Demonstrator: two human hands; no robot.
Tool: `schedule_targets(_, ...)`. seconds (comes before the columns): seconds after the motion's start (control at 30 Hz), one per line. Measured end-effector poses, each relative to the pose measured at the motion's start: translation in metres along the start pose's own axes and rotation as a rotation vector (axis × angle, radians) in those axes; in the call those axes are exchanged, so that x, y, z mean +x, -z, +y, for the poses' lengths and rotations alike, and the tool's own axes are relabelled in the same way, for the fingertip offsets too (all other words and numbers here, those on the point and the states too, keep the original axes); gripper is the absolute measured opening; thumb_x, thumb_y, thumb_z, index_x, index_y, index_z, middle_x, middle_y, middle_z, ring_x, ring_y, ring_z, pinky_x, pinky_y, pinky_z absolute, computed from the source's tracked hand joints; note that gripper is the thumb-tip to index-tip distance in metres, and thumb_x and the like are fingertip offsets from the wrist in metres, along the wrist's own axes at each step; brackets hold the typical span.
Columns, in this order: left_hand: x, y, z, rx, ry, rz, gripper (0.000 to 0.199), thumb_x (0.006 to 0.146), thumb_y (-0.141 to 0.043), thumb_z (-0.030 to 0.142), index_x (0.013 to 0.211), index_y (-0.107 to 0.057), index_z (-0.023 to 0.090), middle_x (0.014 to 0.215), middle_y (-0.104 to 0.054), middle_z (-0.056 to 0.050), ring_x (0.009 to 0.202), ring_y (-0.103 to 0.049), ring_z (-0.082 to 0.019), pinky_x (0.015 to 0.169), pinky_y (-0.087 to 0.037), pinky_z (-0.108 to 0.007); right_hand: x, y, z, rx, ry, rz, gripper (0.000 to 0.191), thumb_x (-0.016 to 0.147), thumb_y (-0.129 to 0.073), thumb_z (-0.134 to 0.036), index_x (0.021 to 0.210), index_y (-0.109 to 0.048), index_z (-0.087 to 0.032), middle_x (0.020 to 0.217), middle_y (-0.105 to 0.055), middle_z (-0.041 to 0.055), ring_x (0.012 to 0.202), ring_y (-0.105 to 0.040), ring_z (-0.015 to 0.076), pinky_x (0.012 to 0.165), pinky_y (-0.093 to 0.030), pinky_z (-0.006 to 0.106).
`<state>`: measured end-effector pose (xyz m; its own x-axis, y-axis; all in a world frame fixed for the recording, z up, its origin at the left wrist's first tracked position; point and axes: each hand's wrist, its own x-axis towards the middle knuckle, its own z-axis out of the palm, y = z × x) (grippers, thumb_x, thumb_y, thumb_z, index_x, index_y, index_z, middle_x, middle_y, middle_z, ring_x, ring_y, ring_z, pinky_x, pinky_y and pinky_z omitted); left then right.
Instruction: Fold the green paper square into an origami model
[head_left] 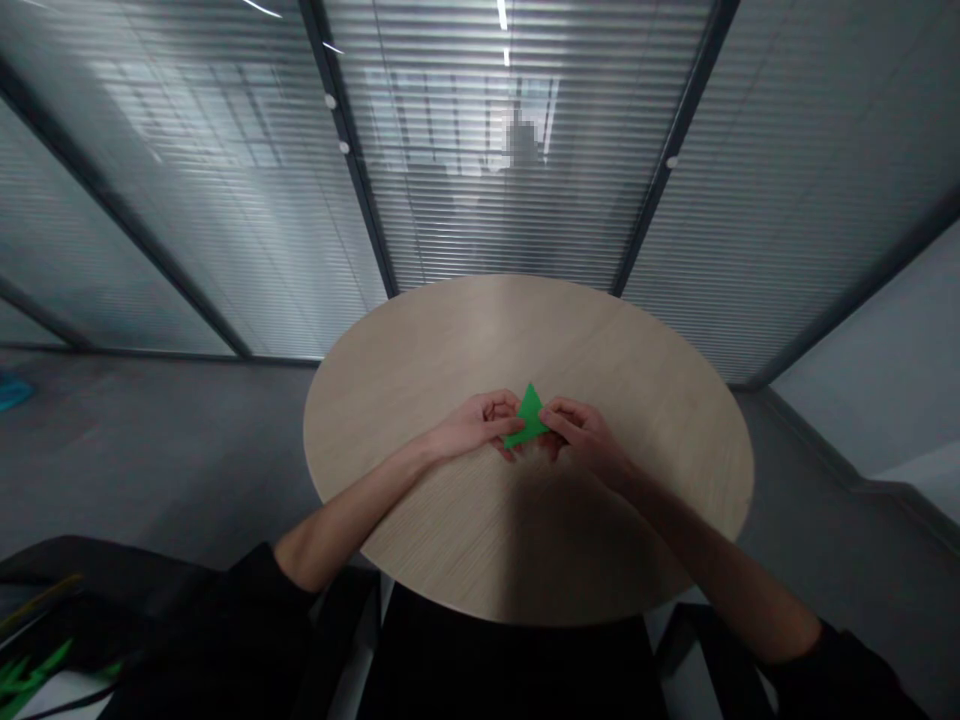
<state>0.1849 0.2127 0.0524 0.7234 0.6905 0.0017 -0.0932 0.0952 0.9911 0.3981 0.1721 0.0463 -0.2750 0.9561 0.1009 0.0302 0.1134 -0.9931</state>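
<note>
Left hand and right hand both grasp a green folded paper triangle, fingers curled in and pinching it from either side, tip pointing away from the person. Paper sits between the hands, over the middle of the near half of a round wood-grain tabletop; cannot tell if it touches the surface. Forearms are bare and reach in from the table's near edge, with dark sleeves at the bottom of the view. Black chair-like frames stand just beside the near edge. Past the far edge is a glass partition with slatted blinds, and a blurred person shows behind it. Grey floor surrounds the table, with a small teal object at far left. Green strips lie on a dark item at lower left.
</note>
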Motion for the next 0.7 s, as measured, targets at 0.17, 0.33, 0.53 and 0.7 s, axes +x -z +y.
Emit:
schedule_targets(0.17, 0.0011, -0.0059, -0.0001, 0.037, -0.025, -0.021, 0.037, 0.088, -0.078, 0.043, 0.100, -0.059, 0.014, 0.085, -0.073, -0.006, 0.064, -0.069, -0.013, 0.059, -0.058, -0.024, -0.0008, -0.0040, 0.0022, -0.007, 0.035, 0.054, 0.039, 0.087, -0.070, -0.057, 0.080, -0.065, -0.019, 0.059, -0.061, -0.0026, 0.046, -0.056, 0.0103, 0.045, -0.045, 0.023)
schedule_targets(0.33, 0.0012, -0.0085, 0.0003, 0.063, -0.103, 0.030, 0.033, 0.091, -0.075, 0.042, 0.100, -0.059, 0.014, 0.082, -0.073, -0.005, 0.063, -0.069, -0.013, 0.058, -0.057, -0.024, -0.0036, -0.0067, 0.0012, 0.022, 0.037, 0.019, 0.034, 0.084, -0.075, -0.051, 0.088, -0.066, -0.019, 0.069, -0.069, 0.0002, 0.050, -0.060, 0.0105, 0.048, -0.048, 0.024)
schedule_targets(0.53, 0.0001, -0.0103, 0.0001, 0.059, -0.127, 0.020, 0.033, 0.091, -0.074, 0.042, 0.101, -0.058, 0.015, 0.081, -0.073, -0.005, 0.068, -0.073, -0.016, 0.057, -0.059, -0.025, -0.0055, -0.0066, -0.0034, -0.014, 0.059, 0.101, 0.030, 0.084, -0.076, -0.047, 0.087, -0.067, -0.018, 0.066, -0.069, 0.0006, 0.053, -0.062, 0.0118, 0.051, -0.050, 0.024)
schedule_targets(0.7, 0.0021, -0.0090, -0.0038, 0.085, -0.146, 0.084, 0.031, 0.089, -0.076, 0.039, 0.099, -0.060, 0.014, 0.077, -0.071, -0.003, 0.066, -0.071, -0.014, 0.060, -0.060, -0.025, -0.0055, -0.0073, -0.0035, -0.051, 0.074, 0.184, 0.029, 0.081, -0.076, -0.046, 0.081, -0.066, -0.019, 0.063, -0.066, -0.0003, 0.052, -0.061, 0.0124, 0.050, -0.049, 0.024)
